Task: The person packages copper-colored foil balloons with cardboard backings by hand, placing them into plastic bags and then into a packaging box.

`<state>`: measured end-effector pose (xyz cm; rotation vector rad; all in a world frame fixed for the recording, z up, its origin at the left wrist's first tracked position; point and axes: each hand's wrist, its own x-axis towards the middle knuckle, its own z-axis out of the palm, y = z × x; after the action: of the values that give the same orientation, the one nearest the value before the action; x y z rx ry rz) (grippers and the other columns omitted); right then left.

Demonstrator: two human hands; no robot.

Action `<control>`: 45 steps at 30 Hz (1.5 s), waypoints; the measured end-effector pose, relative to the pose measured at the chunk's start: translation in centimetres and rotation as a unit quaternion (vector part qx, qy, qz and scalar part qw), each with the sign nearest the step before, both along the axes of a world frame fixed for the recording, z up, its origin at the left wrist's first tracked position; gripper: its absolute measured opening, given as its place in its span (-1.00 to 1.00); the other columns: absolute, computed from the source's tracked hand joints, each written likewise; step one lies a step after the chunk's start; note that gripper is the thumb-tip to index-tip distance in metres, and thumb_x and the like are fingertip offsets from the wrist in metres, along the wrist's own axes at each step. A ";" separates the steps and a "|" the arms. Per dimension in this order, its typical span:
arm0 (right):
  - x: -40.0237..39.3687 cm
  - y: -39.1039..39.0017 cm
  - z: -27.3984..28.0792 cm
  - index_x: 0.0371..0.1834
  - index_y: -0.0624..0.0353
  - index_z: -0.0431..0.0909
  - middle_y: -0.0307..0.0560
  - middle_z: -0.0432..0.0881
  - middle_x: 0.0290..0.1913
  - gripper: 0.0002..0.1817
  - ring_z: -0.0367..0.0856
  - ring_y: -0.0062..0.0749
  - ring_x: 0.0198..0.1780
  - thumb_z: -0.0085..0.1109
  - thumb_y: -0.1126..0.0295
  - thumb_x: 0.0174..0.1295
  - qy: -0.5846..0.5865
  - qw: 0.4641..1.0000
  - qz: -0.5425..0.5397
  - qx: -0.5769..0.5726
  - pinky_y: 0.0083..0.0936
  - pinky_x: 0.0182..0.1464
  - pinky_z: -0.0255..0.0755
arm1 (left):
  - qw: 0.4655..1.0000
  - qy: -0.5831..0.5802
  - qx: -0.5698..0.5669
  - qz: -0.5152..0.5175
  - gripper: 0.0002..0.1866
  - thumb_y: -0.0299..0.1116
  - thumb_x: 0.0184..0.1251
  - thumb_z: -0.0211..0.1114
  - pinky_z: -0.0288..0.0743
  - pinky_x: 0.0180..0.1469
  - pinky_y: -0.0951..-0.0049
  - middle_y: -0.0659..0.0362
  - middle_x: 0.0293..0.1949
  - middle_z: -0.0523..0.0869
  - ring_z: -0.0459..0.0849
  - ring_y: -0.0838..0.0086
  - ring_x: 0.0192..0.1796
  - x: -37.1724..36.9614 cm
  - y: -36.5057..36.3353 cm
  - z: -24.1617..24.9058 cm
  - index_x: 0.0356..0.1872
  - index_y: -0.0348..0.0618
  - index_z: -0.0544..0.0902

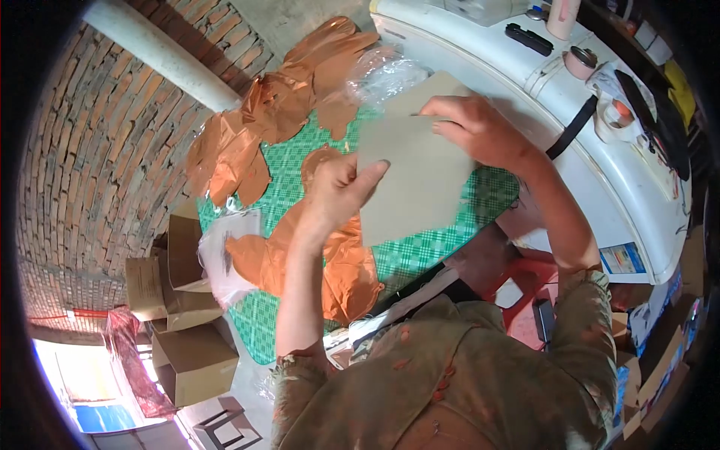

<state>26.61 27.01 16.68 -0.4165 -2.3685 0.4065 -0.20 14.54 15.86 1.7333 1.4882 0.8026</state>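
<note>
A person in a patterned, short-sleeved top holds a grey sheet (412, 180) over a table covered in green checked cloth (255, 330), the right hand (476, 124) pinching its upper edge, the left hand (337, 184) at its left edge, thumb across the face and fingers curled. The two-edge hold appears meant to keep the broad sheet flat; its edges are slightly blurred. Shiny orange wrapping (352, 277) lies just beside the left forearm, with clear plastic packaging (225, 255) near the table's left edge; whether that holds anything, I cannot tell. Beyond the sheet, more orange wrapping (281, 97) and crumpled clear film (386, 75) sit toward the far side, perhaps leaving working room in front. To the left, cardboard boxes (206, 371) stand open, their contents hidden from here; to the right, a lidded jar (580, 64) rests on a white appliance (480, 37), its contents unclear. A brick wall (112, 150) rises behind.
</note>
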 end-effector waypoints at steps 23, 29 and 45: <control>-10.2 -14.0 -4.9 0.56 0.19 0.29 0.30 0.36 0.50 -0.25 0.46 0.21 0.40 0.31 0.37 0.27 0.045 0.960 -0.242 0.133 0.02 0.35 0.43 | 0.831 -0.390 0.239 0.315 -0.80 -0.29 0.59 0.34 0.43 -0.20 0.62 0.35 -0.23 0.73 0.55 0.74 -0.25 5.0 -5.3 -6.1 -0.15 -0.23 0.74; -10.1 -15.9 -7.1 0.58 0.12 0.30 0.34 0.24 0.55 -0.21 0.39 0.22 0.45 0.37 0.39 0.24 0.023 0.978 -0.191 0.079 0.02 0.33 0.43 | 0.807 -0.457 0.223 0.302 -0.61 -0.16 0.62 0.29 0.56 0.07 0.43 0.20 0.04 0.73 0.66 0.56 0.02 4.3 -7.1 -8.2 0.17 -0.30 0.61; -9.6 -17.4 -7.9 0.64 0.14 0.19 0.27 0.29 0.48 -0.27 0.42 0.16 0.43 0.22 0.42 0.41 0.099 0.977 0.026 -0.187 -0.12 0.41 0.42 | 0.833 -0.386 0.136 0.371 -0.57 -0.30 0.38 0.52 0.59 0.07 0.42 0.14 -0.01 0.77 0.70 0.51 -0.02 2.5 -9.9 -9.9 0.13 -0.31 0.61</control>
<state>17.01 9.62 8.77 -0.4624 -2.1115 0.8842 2.26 4.61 5.92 0.7221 1.4508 1.9193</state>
